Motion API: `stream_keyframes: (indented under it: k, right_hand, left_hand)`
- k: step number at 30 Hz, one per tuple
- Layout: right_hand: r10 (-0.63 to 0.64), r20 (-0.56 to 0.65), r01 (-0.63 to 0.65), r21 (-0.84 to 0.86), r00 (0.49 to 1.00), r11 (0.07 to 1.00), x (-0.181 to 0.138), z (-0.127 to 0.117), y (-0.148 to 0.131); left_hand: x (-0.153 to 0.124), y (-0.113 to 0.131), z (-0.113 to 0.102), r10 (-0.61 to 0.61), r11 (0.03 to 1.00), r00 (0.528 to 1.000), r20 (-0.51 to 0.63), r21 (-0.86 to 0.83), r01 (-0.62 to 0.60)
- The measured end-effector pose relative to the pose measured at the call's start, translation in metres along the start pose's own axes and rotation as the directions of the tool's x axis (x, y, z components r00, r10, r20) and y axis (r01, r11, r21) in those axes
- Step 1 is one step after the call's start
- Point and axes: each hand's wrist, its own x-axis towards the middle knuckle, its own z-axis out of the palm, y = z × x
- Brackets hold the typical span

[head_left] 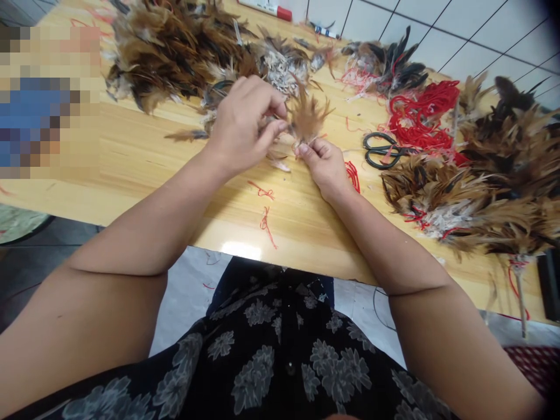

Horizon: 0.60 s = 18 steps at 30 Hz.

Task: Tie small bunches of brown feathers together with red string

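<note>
My right hand (pixel 327 166) pinches a small bunch of brown feathers (pixel 310 116) by its base, the tips fanned upward. Just left of that bunch, my left hand (pixel 247 122) has its thumb and fingertips pressed together; what they hold, if anything, is too small to name. Loose feathers (pixel 190 135) lie beside my left wrist, partly behind the hand. Under my right wrist a coil of red cord (pixel 352 177) shows in part. Two short red thread scraps (pixel 265 220) rest on the wooden table (pixel 227 216) between my forearms.
A large feather heap (pixel 175 52) covers the back left. Black-handled scissors (pixel 382 150) lie at right beside a tangle of red cord (pixel 422 116). Tied feather bundles (pixel 455 198) fill the right side. Near the tiled wall lies a red-capped marker (pixel 266 9).
</note>
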Motion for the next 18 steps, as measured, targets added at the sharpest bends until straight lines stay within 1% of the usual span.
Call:
stream_keyframes:
  k: [1,2,3,4,5,7,9,12,14,16,18]
  right_hand:
    - [0.012,-0.023,-0.012,0.028,1.000,1.000,0.000,-0.001,-0.001]
    - [0.029,-0.040,-0.027,0.052,0.999,0.998,0.000,-0.002,-0.003]
    - [0.046,-0.050,-0.042,0.072,0.998,0.996,0.000,-0.003,-0.004]
    - [0.060,-0.054,-0.055,0.089,0.997,0.994,0.001,-0.004,-0.006]
    - [0.071,-0.056,-0.065,0.104,0.996,0.992,0.001,-0.005,-0.007]
    - [0.085,-0.055,-0.077,0.124,0.995,0.989,0.002,-0.007,-0.009]
    - [0.097,-0.063,-0.088,0.132,0.993,0.987,0.002,-0.007,-0.011]
    - [0.105,-0.067,-0.095,0.139,0.992,0.986,0.002,-0.006,-0.011]
    - [0.083,-0.064,-0.073,0.143,0.995,0.987,0.001,-0.005,-0.010]
    - [0.058,-0.060,-0.049,0.134,0.997,0.990,0.000,-0.004,-0.010]
    - [0.048,-0.054,-0.041,0.117,0.997,0.992,0.000,-0.004,-0.009]
  left_hand:
    - [0.001,0.000,-0.003,-0.015,1.000,0.999,-0.029,-0.002,0.015]
    - [0.002,-0.001,-0.005,-0.016,1.000,1.000,-0.025,-0.014,0.016]
    - [0.002,-0.003,-0.007,0.001,0.999,1.000,0.018,-0.036,0.000]
    - [0.003,-0.004,-0.008,0.031,0.997,0.995,0.094,-0.068,-0.025]
    - [0.003,-0.005,-0.008,0.065,0.993,0.980,0.188,-0.111,-0.045]
    - [0.002,-0.006,-0.007,0.126,0.978,0.929,0.348,-0.202,-0.057]
    - [0.001,-0.007,-0.004,0.148,0.968,0.883,0.446,-0.246,-0.038]
    - [-0.001,-0.008,0.002,0.162,0.974,0.850,0.501,-0.220,-0.056]
    - [0.000,-0.009,0.006,0.180,0.975,0.841,0.510,-0.203,-0.085]
    - [0.001,-0.008,0.007,0.182,0.975,0.849,0.496,-0.206,-0.089]
    - [0.002,-0.007,0.006,0.149,0.978,0.878,0.455,-0.201,-0.061]
